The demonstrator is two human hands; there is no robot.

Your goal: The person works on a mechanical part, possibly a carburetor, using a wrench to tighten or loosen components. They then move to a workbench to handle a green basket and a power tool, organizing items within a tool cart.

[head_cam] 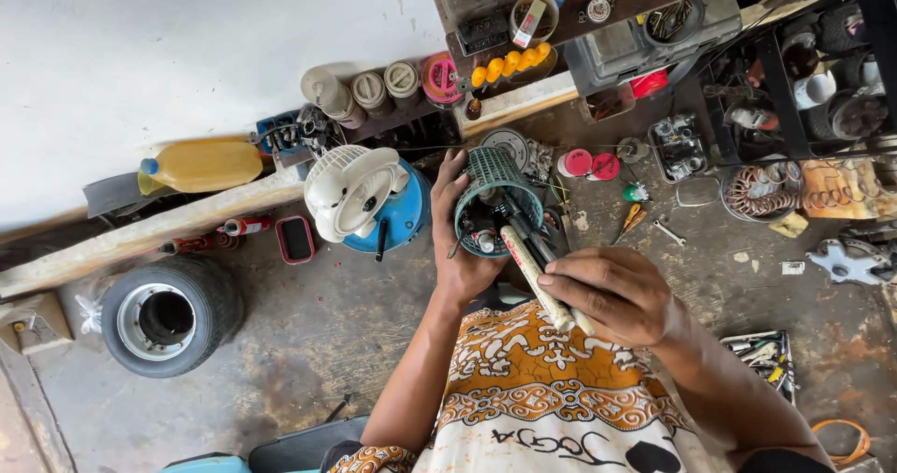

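My left hand (460, 249) grips the side of a teal grille-like housing (495, 182) with motor parts inside, holding it over my lap. My right hand (612, 293) is closed on a pale cylindrical tool handle (534, 272) whose dark tip reaches into the open end of the housing. A patterned orange and white cloth (542, 389) covers my legs below both hands.
A white fan on a blue base (360, 193) stands left of the housing. A small tyre (168, 314) lies far left, near a yellow bottle (201, 165). Jars, a crowded shelf (579, 15), a wire coil (761, 188), a screwdriver (633, 219) and a tool tray (766, 356) surround me.
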